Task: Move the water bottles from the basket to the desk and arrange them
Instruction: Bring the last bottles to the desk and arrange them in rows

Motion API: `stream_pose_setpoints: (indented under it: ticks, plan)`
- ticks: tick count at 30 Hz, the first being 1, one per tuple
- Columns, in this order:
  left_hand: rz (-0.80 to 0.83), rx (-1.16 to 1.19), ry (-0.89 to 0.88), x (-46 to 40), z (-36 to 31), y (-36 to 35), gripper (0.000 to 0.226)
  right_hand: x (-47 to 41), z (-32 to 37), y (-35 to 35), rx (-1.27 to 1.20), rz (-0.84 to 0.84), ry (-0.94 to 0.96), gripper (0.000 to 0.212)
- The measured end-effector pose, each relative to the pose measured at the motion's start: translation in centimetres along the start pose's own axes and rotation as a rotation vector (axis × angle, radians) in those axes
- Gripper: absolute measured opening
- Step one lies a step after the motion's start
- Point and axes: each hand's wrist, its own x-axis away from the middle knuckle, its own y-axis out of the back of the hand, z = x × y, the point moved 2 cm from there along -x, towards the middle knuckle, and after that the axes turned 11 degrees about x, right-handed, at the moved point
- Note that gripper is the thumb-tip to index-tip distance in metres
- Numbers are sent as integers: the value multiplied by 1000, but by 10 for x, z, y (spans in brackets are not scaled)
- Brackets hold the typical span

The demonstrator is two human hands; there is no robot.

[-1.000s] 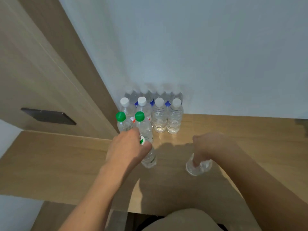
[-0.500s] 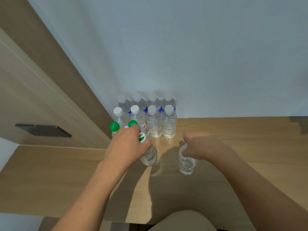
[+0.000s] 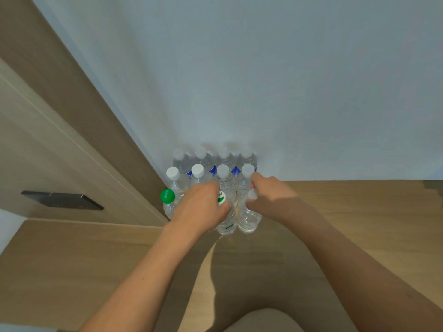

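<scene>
Both hands are down among the bottles at the back edge of the surface (image 3: pixel 347 212), right where it meets the wall and the wooden panel at the left. The left hand (image 3: pixel 203 209) is curling round the neck of a green-capped bottle (image 3: pixel 226 221), its cap just peeking out at the thumb side. The right hand (image 3: pixel 271 200) is pinching the top of a clear white-capped bottle (image 3: pixel 249 218), and the two are standing side by side, touching or very nearly, in the front row.

Behind them four white-capped bottles (image 3: pixel 223 180) are lining up, with a further four blue-labelled bottles (image 3: pixel 224 159) tight against the wall. Another green-capped one (image 3: pixel 167 195) is sitting at the left end of the front row, next to the panel. No basket is showing here.

These look full, so they are probably carrying some weight, and the thin ribbed plastic is likely giving a little under a squeeze. The neck just below the cap looks the stiffest place to hold, and that is where both hands are working. Smooth walls could be slippery if damp; I cannot tell that from here. The risk I am watching is a nudge toppling the tight rows behind.
</scene>
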Motion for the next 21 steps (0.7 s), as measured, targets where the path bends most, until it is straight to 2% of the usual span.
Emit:
stream_pose_setpoints:
  ticks: [4, 9, 21]
  plan:
    - [56, 6, -15, -10, 2, -9, 19, -1, 2, -12, 65, -82, 72, 23]
    - [92, -8, -19, -22, 7, -18, 20, -3, -5, -19, 41, -117, 64, 31]
    - [125, -36, -53, -36, 10, -30, 24, -10, -4, -22, 51, -145, 42, 32]
